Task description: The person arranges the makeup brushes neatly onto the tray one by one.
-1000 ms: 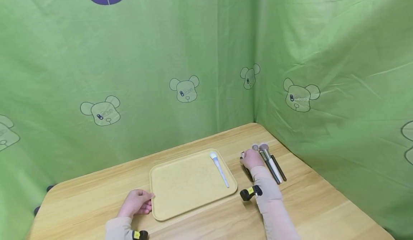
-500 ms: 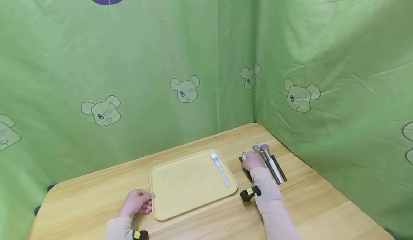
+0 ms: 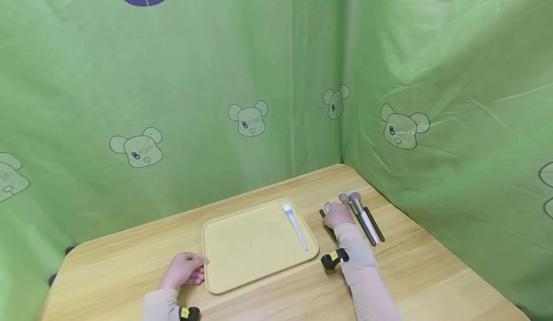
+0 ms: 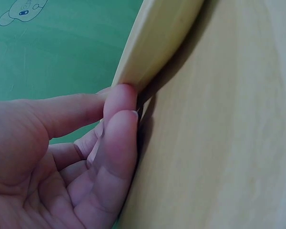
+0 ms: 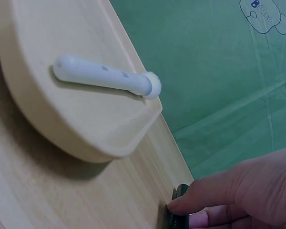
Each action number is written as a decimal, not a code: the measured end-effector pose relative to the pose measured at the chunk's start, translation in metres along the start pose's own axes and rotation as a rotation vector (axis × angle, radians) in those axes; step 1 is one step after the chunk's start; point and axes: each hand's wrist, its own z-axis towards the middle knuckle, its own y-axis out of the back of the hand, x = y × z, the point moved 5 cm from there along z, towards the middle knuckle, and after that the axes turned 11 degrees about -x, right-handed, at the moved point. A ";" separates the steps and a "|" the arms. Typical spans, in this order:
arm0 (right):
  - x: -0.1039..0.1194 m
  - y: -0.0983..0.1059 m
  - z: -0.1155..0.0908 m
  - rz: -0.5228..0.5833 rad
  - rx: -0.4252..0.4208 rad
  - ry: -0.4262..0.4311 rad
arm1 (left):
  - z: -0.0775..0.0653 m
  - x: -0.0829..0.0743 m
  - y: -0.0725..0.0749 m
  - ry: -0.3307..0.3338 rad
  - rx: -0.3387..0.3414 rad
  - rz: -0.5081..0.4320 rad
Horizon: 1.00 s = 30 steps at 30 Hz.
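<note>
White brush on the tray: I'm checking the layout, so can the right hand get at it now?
Probably yes: only the tray's rim stands between the right hand and the white brush, though the hand seems to pinch a dark handle and might have to release it first.

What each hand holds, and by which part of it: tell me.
The left hand pinches the tray by its left rim. The right hand pinches a dark stick near its far end.
</note>
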 end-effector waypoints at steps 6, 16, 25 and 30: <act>0.000 0.002 0.000 0.017 -0.010 -0.015 | 0.002 0.001 -0.001 0.002 0.009 0.001; 0.002 0.006 0.003 0.024 -0.020 -0.019 | 0.004 0.003 0.000 -0.004 0.014 0.002; 0.017 0.009 0.004 0.032 -0.098 0.052 | 0.004 0.004 -0.001 -0.007 0.015 -0.001; 0.029 0.011 0.001 0.097 -0.123 0.037 | 0.004 0.004 -0.001 -0.009 0.013 0.001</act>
